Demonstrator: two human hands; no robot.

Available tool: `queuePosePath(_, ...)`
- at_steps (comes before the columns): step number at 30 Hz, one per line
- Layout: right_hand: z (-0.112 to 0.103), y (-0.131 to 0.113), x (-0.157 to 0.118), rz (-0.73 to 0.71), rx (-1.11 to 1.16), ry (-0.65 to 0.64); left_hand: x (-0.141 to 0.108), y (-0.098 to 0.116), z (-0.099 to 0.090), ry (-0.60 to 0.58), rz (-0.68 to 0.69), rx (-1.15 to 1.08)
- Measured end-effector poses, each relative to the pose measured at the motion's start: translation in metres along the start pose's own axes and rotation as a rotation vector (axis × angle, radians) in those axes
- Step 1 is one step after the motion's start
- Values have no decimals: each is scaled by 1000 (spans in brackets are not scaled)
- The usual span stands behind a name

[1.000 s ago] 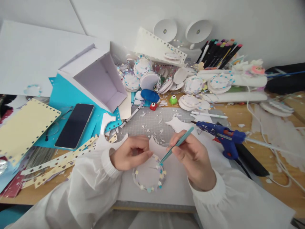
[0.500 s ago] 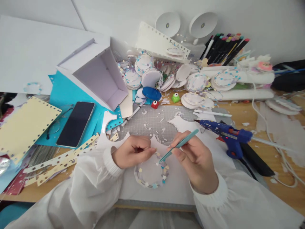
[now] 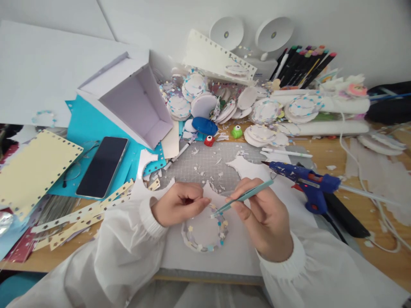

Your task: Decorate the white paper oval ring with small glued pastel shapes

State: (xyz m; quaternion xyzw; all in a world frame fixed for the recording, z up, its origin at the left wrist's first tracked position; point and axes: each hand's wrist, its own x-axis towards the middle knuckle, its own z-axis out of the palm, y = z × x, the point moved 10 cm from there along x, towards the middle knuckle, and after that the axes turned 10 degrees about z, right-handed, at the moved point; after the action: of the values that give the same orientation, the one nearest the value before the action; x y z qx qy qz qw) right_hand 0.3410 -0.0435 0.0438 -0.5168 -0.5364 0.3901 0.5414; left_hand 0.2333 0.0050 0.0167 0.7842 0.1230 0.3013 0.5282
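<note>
My right hand (image 3: pixel 265 222) grips teal tweezers (image 3: pixel 247 196) between thumb and fingers. Their tips reach the upper right of a round white paper disc (image 3: pixel 205 231), whose rim carries a ring of small white, cream, blue and lilac paper shapes (image 3: pixel 222 231). A small pale piece seems to be at the tips, too small to make out. My left hand (image 3: pixel 181 204) is closed at the disc's upper left edge, thumb against the curled index finger; what it pinches, if anything, is hidden. The disc lies on white paper (image 3: pixel 237 256).
A blue hot glue gun (image 3: pixel 303 177) lies at the right, its cord trailing. A phone (image 3: pixel 102 167) rests on blue paper at the left by a white paper box (image 3: pixel 128 102). Behind are decorated discs (image 3: pixel 266 110), a red punch (image 3: pixel 209 140) and a green punch (image 3: pixel 236 132).
The tweezers have tilted flatter and their tips have shifted slightly left and up over the disc. My right hand has moved a little right; my left hand stays put.
</note>
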Motion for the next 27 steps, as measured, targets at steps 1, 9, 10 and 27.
queuePosePath(1,1,0,-1,-5,4,-10,0,0,0,0,0,0)
queuePosePath(9,-1,4,1,34,49,-15,0,-1,-1,8,-10,2)
queuePosePath(10,-1,4,1,43,60,-7,0,-1,-1,8,-11,1)
queuePosePath(27,-4,8,3,72,117,7,1,-1,-2,20,-17,10)
